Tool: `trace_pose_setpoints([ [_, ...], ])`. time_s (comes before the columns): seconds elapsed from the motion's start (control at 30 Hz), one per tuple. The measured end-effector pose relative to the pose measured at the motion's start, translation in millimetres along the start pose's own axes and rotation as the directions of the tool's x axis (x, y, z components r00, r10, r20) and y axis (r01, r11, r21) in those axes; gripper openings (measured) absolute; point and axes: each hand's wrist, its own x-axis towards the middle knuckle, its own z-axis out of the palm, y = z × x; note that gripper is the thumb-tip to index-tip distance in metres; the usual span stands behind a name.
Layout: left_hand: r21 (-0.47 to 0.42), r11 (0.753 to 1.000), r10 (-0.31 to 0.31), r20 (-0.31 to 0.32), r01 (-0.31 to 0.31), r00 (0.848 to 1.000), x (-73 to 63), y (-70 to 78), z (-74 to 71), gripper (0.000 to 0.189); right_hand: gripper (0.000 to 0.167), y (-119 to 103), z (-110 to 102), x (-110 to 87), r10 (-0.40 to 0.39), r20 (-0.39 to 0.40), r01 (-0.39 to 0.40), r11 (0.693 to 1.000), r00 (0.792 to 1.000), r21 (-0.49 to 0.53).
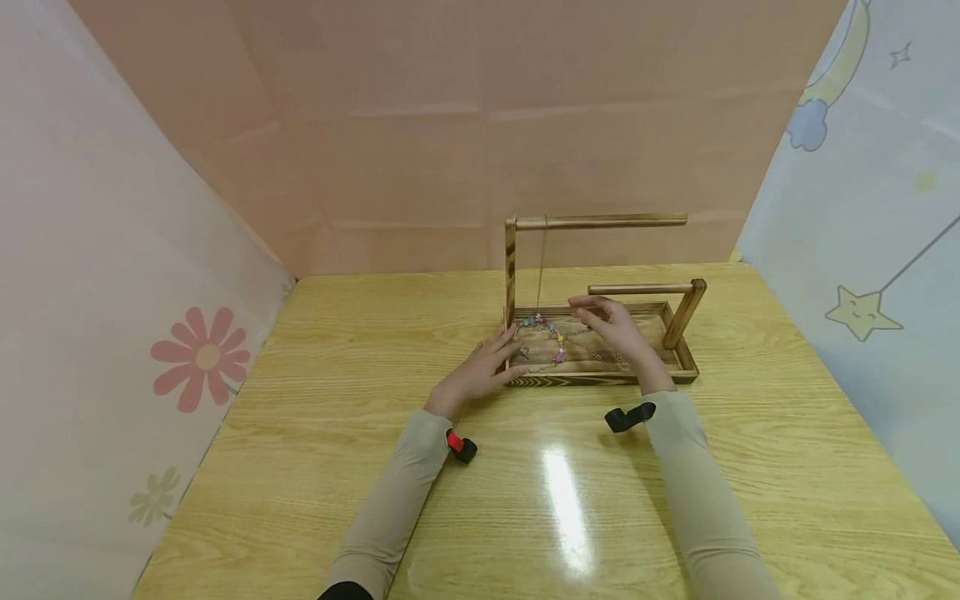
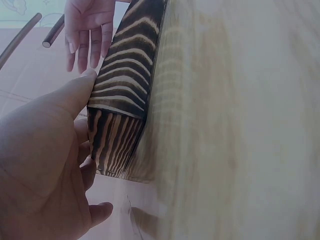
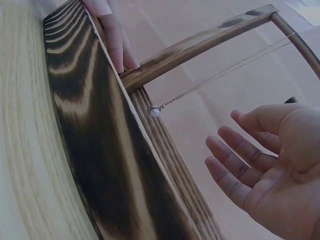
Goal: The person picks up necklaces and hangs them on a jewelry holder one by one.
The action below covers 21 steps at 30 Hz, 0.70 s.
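Observation:
A wooden jewellery stand [image 1: 570,379] with a tray base and two bars stands on the table. My left hand [image 1: 480,368] rests at its left end, fingers spread; in the left wrist view its thumb [image 2: 82,90] touches the tray's rim. Over the tray my right hand [image 1: 611,325] hovers with loosely bent fingers and nothing in them. A thin chain necklace [image 1: 542,267] hangs from the upper bar; the right wrist view shows its pearl-like pendant [image 3: 155,111]. In the tray lies a colourful charm bracelet [image 1: 560,339], with fine chains [image 1: 596,355] beside it.
The upper bar [image 1: 607,221] reaches right from a tall post at the tray's left end. A lower bar [image 1: 637,289] extends left from a short post [image 1: 684,315] on the right, just behind my right hand. Printed cloth walls enclose the wooden table [image 1: 375,333].

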Motion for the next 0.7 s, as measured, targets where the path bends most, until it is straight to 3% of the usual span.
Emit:
trace_pose_setpoints([
  [0.23,0.003,1.0,0.004,0.001,-0.004,1.0,-1.0,0.9,-0.7,0.063,0.04,25,-4,7.6,0.016,-0.023,-0.016,1.0,1.0,0.018],
  [0.7,0.004,1.0,0.015,-0.007,-0.015,1.0,0.0,-0.6,0.4,0.061,0.043,29,-15,3.3,0.038,-0.064,-0.039,0.999,0.997,-0.016],
])
